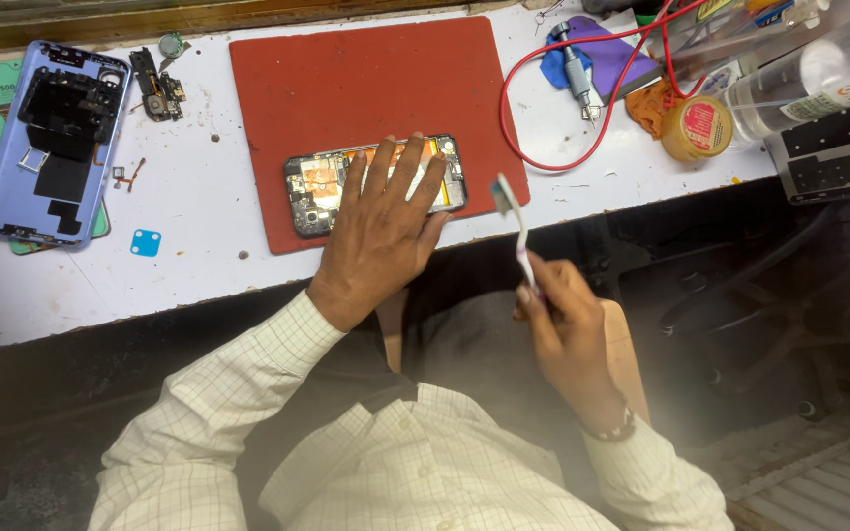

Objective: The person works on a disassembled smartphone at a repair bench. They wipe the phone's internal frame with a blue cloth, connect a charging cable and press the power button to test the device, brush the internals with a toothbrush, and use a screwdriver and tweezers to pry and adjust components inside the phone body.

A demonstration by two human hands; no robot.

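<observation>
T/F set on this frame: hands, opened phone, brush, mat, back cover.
1. The left hand rests flat on the opened phone. True.
2. The right hand holds a screwdriver. False: it holds a toothbrush, bristle head up.
3. The phone lies on a red mat. True.
4. The blue back cover lies on the mat. False: it lies on the white bench, left of the mat.
5. The toothbrush touches the phone. False: it is held clear, to the phone's right.
</observation>
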